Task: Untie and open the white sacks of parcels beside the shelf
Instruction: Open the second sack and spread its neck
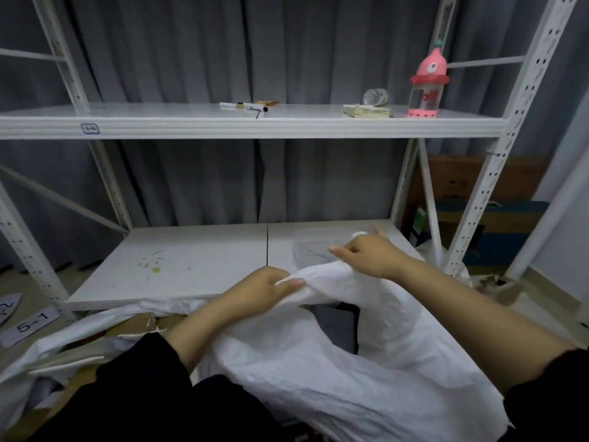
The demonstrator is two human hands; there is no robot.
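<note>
A white woven sack (334,371) lies in front of me, below the low shelf. Its mouth gapes and a dark parcel (338,327) shows inside. My left hand (261,290) pinches the sack's rim at the near left of the opening. My right hand (369,253) is closed on the bunched far end of the rim, held up over the low shelf board (191,266). A second white sack (95,333) lies slack to the left, with cardboard parcels (140,325) showing in it.
A white metal shelf rack (497,161) stands ahead, before a grey curtain. On its upper board (159,118) lie markers (243,106), a notepad (366,111) and a pink bottle (427,87). Cardboard boxes (478,183) sit at the right. Paper labels (30,325) lie on the floor at the left.
</note>
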